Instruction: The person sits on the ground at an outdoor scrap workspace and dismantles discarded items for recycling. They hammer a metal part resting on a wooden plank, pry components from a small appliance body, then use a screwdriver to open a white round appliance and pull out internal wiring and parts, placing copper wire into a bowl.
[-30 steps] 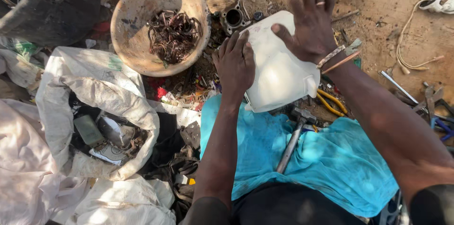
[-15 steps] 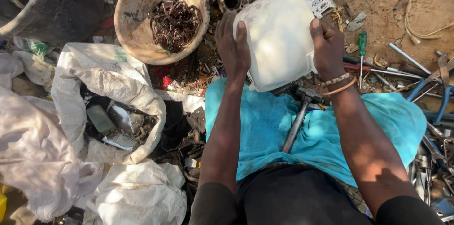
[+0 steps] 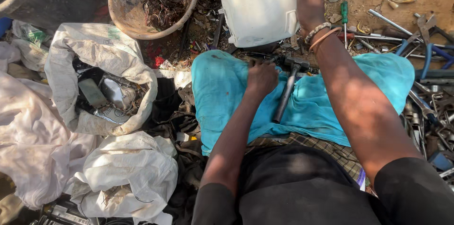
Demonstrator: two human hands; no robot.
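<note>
My right hand (image 3: 309,2) grips the right edge of a white plastic casing (image 3: 257,7) held tilted over the ground ahead of me. My left hand (image 3: 261,77) is down on a turquoise cloth (image 3: 217,92) spread over my lap, fingers curled, touching the cloth near its upper edge; whether it pinches anything I cannot tell. A dark hammer (image 3: 287,88) lies on the cloth just right of that hand, head pointing away from me.
A round bowl (image 3: 124,2) of tangled copper wire stands at the upper left. White sacks (image 3: 101,59) with metal scrap lie to the left. Screwdrivers, pliers and wrenches (image 3: 416,45) litter the dirt on the right.
My left hand let go of the white casing and dropped onto the turquoise cloth beside the hammer. My right hand keeps the casing, now held by its right edge alone.
</note>
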